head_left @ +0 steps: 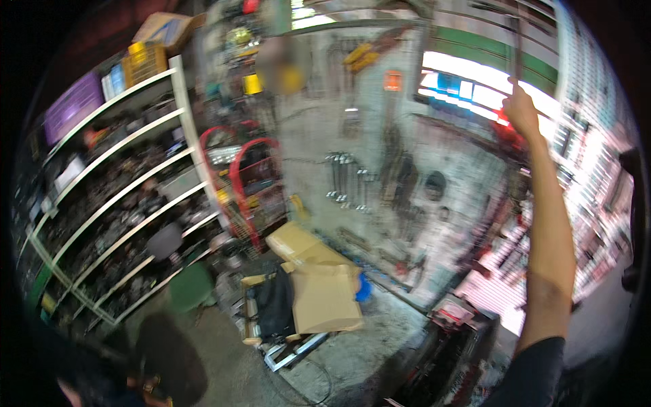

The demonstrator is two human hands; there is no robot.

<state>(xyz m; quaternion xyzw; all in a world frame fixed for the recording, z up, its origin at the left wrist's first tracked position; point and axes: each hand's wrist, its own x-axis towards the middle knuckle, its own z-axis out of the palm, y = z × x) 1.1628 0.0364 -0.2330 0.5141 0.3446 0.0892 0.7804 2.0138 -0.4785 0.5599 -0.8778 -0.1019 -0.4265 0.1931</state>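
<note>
Head view: right hand (pixel 522 114) raised, fingers seemingly closed around a dark rod (pixel 518 54); left out of sight. I judge overhead handling; next needs steady grip.

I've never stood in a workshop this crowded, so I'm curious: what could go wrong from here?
The raised right hand is at the lower end of a thin dark rod; blur hides the grip, but a loose hold might let the rod slip.

A silvery metal frame juts out by the open cardboard box, so a foot could perhaps catch on it.

The wrenches hang on the wall, and a bump might knock one down.
</note>
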